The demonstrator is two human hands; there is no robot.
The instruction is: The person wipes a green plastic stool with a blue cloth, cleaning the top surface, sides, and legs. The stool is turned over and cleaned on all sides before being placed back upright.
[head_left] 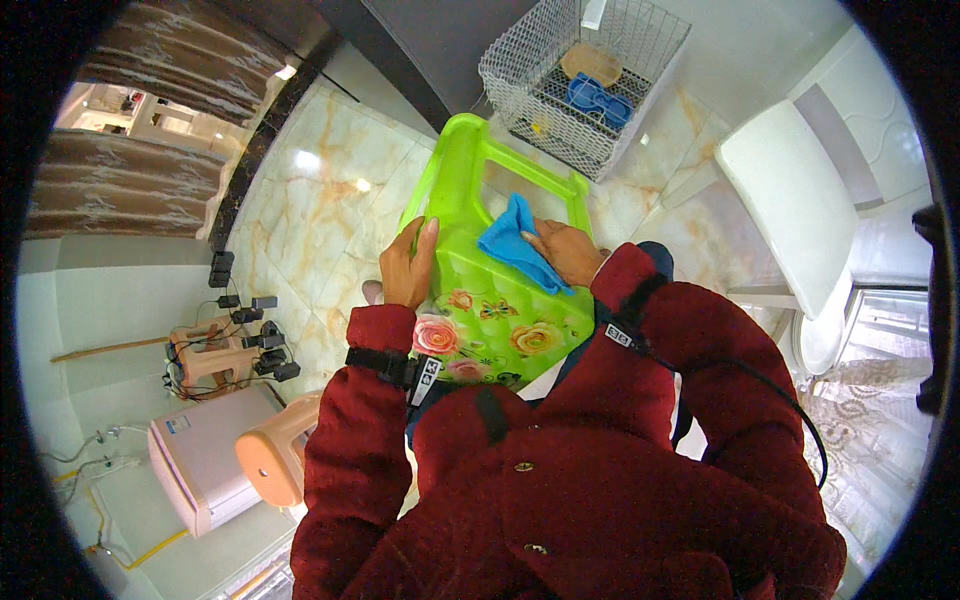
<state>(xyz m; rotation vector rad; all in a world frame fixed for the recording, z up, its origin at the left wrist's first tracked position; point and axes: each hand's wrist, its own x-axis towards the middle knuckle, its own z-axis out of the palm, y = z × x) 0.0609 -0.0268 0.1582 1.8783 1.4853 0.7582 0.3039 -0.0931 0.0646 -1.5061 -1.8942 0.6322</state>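
A green plastic stool with printed roses and a butterfly on its seat lies tipped over before me, its legs pointing away and the seat towards my body. My left hand grips the left edge of the stool, thumb on the near side. A blue cloth is bunched in my right hand, which presses it against the stool's side next to the opening between the legs. The fingertips of my right hand are partly hidden by the cloth.
Beyond the stool stands a wire cage with a blue double bowl inside. A white plastic chair is at right. At left are an orange stool, a pinkish-white appliance and a small stool with black adapters and cables.
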